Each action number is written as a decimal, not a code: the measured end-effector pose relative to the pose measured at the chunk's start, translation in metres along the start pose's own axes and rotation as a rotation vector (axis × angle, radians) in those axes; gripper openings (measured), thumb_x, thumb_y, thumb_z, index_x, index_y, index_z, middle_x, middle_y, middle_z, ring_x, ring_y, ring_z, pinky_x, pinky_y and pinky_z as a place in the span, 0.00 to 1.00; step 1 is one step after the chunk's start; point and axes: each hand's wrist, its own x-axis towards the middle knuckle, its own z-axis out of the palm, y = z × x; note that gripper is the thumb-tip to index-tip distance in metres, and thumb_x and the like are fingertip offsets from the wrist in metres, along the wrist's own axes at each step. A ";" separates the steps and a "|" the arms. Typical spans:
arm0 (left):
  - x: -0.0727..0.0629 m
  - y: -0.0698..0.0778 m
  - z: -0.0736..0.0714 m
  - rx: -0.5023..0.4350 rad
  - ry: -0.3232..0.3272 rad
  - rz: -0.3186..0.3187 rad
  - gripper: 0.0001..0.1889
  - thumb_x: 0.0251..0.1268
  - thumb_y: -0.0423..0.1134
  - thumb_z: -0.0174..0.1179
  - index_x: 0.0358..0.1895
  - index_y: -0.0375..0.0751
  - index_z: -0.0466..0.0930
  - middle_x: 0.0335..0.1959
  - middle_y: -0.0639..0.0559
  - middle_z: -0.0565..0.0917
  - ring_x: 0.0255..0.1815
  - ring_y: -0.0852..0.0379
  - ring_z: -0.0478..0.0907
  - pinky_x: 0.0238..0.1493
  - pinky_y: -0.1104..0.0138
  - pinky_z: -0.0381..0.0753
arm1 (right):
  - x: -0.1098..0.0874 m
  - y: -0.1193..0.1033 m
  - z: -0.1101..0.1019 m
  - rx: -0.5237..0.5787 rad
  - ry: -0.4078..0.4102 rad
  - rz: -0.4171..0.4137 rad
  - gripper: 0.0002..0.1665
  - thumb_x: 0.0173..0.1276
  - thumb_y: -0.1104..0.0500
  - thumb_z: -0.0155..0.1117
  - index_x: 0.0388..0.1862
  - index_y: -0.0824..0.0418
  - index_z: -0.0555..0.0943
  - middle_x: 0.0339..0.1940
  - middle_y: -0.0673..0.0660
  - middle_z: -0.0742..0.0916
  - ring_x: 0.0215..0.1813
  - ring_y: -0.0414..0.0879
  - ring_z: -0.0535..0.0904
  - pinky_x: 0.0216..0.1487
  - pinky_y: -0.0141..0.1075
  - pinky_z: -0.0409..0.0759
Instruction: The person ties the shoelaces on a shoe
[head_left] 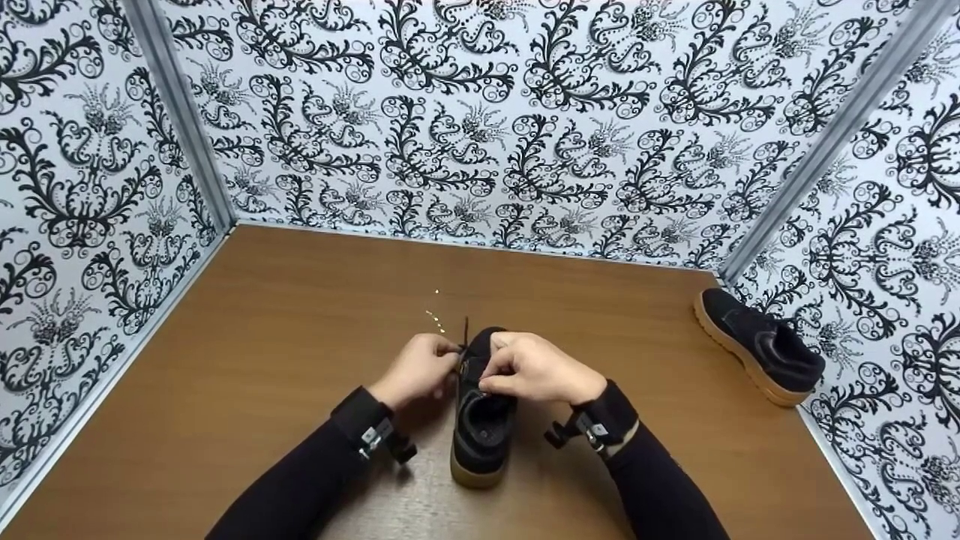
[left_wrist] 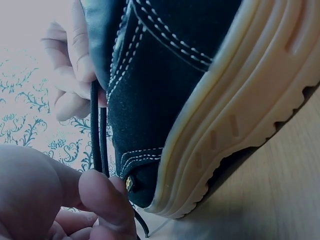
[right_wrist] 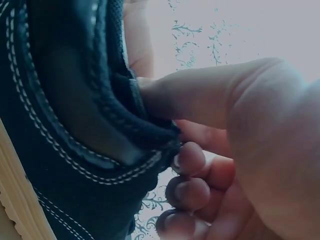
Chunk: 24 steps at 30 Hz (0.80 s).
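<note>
A black low shoe [head_left: 480, 442] with a tan sole stands on the table, toe pointing away from me. At its left side, near the front, my left hand [head_left: 424, 369] pinches the black shoelace [left_wrist: 97, 135] between thumb and finger; a loose end sticks out past the fingertips. Two strands run from there up to the fingertips of my right hand [head_left: 536, 369], which pinches the lace at the top of the lacing. In the right wrist view the right thumb [right_wrist: 185, 95] reaches into the shoe's opening beside the tongue, and the other fingers curl below it; the lace is hidden there.
A second black shoe [head_left: 757, 345] with a tan sole lies at the right edge of the brown table [head_left: 300, 300], by the wall. Patterned white panels [head_left: 465, 120] enclose the back and sides. Small bright specks [head_left: 435, 319] show beyond the left hand.
</note>
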 end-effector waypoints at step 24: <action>0.000 0.001 0.001 0.003 0.003 0.005 0.14 0.74 0.30 0.58 0.53 0.29 0.91 0.26 0.42 0.88 0.13 0.62 0.75 0.16 0.70 0.74 | 0.003 -0.003 0.005 -0.060 0.049 -0.005 0.03 0.71 0.56 0.80 0.35 0.52 0.93 0.35 0.44 0.81 0.37 0.38 0.76 0.42 0.35 0.79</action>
